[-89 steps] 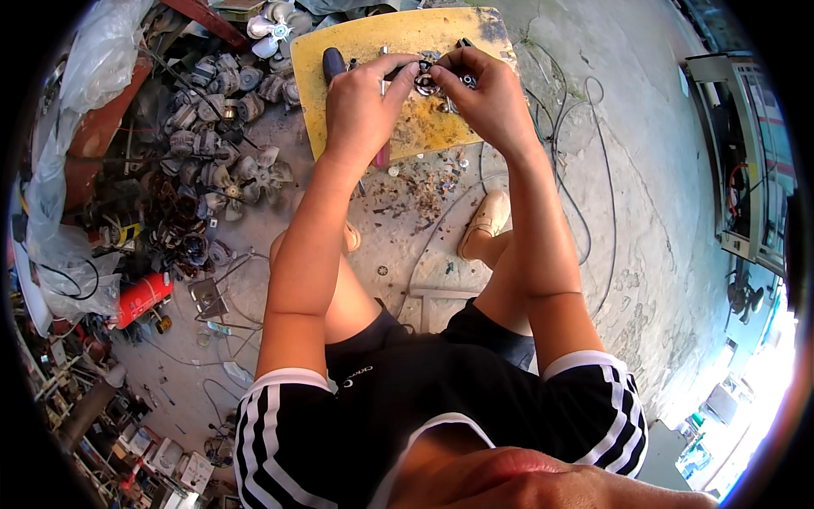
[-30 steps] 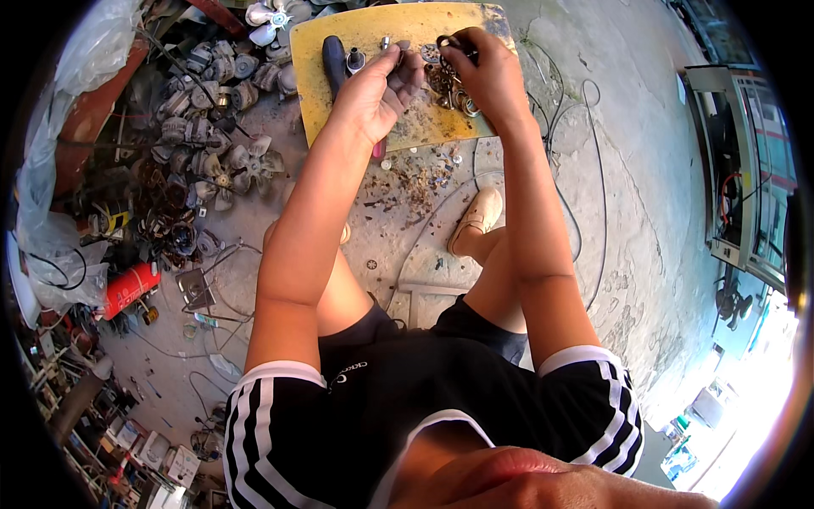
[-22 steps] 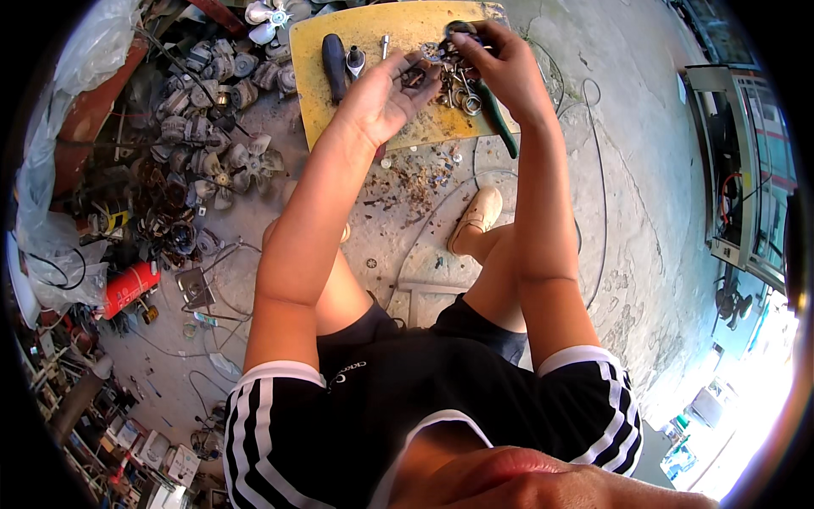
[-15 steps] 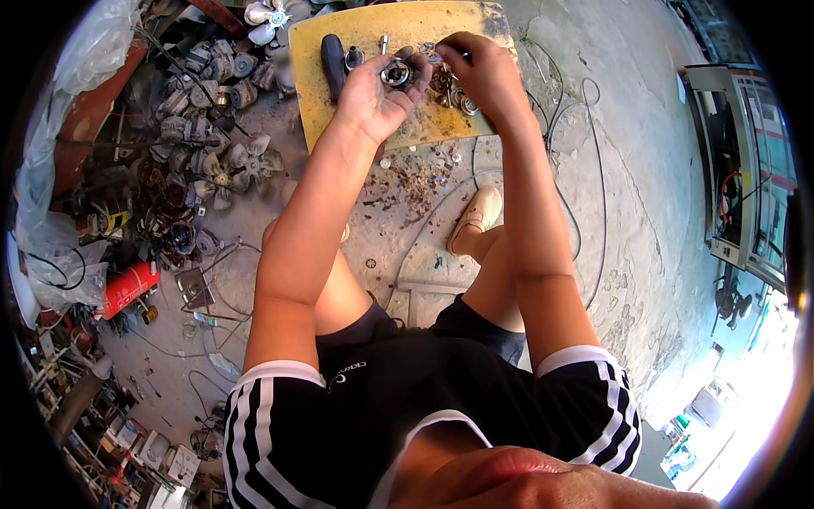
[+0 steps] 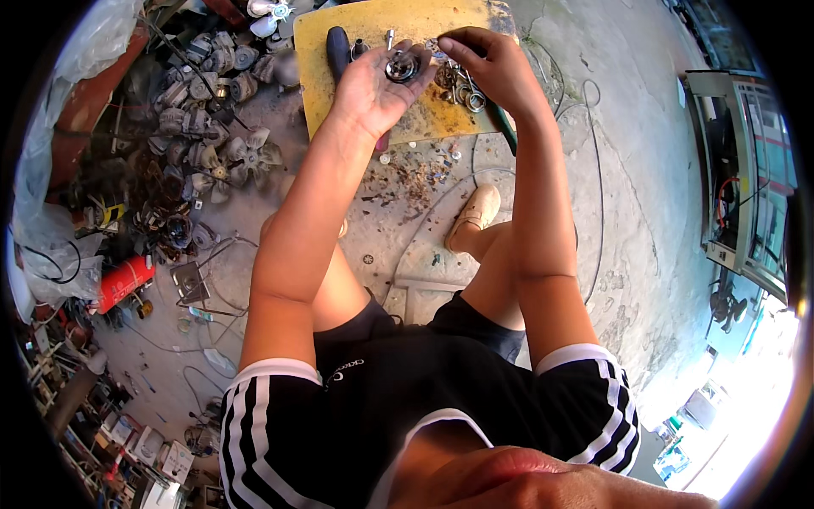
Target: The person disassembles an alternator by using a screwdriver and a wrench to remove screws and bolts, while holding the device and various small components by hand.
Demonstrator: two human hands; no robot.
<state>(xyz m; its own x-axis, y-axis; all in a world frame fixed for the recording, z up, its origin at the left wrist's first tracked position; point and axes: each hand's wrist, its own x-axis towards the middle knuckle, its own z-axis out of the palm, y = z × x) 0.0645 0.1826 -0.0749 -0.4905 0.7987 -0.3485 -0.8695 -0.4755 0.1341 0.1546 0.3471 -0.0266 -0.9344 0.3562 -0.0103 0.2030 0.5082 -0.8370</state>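
Observation:
My left hand [image 5: 363, 100] is palm up over a yellow board [image 5: 424, 15], with a round, ring-shaped metal part [image 5: 401, 67] cradled on its curled fingers. Beside it, to the right, my right hand [image 5: 493, 66] hangs over the board, thumb and forefinger pressed close together. Whatever they pinch, if anything, is too small to make out. Small metal bits [image 5: 434, 47] lie just by those fingertips. Below my right hand sits a cluster of metal rings [image 5: 468, 95]. A tool with a thick dark handle [image 5: 337, 49] and a small metal pin-like piece [image 5: 390, 38] lie nearest my left hand.
A green handle [image 5: 504, 129] sticks out past the board's right edge. Debris [image 5: 415, 176] is scattered on the floor before it. Several small motors [image 5: 199, 85] and fan blades [image 5: 253, 159] heap up at left, near a red cylinder [image 5: 125, 284]. Cables [image 5: 599, 195] run across the right floor.
My right hand has shifted slightly right and up, uncovering more of the rings and the green handle. The metal part in my left hand looks tilted differently; the hand itself has barely moved.

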